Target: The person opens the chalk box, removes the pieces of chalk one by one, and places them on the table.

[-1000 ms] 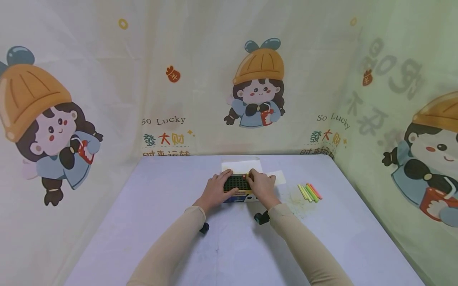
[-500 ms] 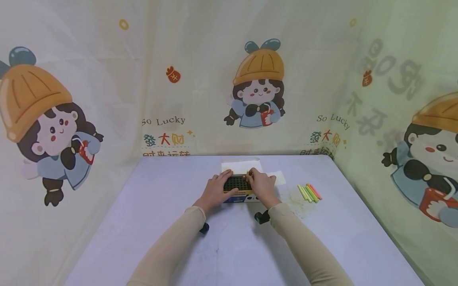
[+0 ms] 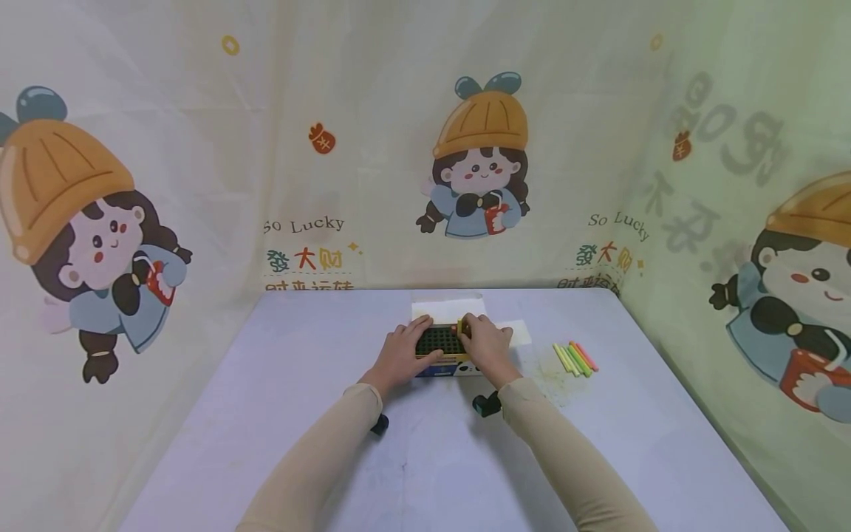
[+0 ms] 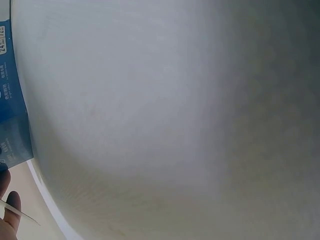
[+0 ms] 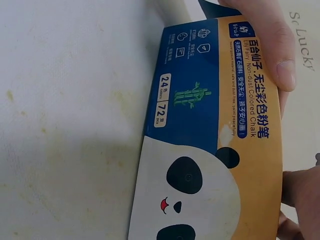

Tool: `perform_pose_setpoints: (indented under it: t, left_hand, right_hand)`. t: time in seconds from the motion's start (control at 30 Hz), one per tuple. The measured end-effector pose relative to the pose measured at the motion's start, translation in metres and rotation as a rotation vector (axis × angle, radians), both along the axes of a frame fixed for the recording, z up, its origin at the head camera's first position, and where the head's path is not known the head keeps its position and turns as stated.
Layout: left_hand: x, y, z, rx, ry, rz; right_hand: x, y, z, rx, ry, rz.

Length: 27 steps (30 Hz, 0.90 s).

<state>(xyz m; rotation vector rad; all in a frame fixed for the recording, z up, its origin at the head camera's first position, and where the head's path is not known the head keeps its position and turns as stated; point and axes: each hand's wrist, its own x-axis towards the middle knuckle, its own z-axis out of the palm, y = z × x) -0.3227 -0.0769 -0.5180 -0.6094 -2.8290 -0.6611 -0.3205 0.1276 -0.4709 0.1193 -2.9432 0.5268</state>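
Observation:
In the head view a cardboard box of colored chalk (image 3: 444,364) stands on the table, its top open on a black holder with rows of holes (image 3: 439,339). My left hand (image 3: 397,352) grips the box's left end, thumb along the front edge. At the back right corner, my right hand (image 3: 488,346) pinches a short yellow chalk stick (image 3: 459,324), upright over the holder. A reddish chalk tip (image 3: 454,327) shows just left of it. The right wrist view shows the panda-printed front (image 5: 200,125) and the left thumb (image 5: 280,60) over its top edge.
Several yellow, green and pink chalk sticks (image 3: 577,358) lie side by side to the right, with chalk dust around them. White box flaps (image 3: 449,307) spread behind and to the right of the box. A patterned curtain (image 3: 399,185) encloses the table (image 3: 299,369).
The yellow chalk stick, barely visible a second ago, now shows upright at my right fingertips. My right fingers have shifted slightly; the left hand and the box have stayed put.

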Motion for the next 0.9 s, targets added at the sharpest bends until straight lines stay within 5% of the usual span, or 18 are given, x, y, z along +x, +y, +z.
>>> perform_pose_setpoints:
  t: [0.57, 0.9]
  left_hand:
    - [-0.002, 0.001, -0.003, 0.0, -0.001, -0.008]
    - [-0.001, 0.0, -0.002, -0.007, -0.004, 0.006]
  right_hand:
    - [0.0, 0.003, 0.014, -0.252, 0.089, -0.018]
    - [-0.002, 0.01, 0.02, -0.232, 0.174, -0.032]
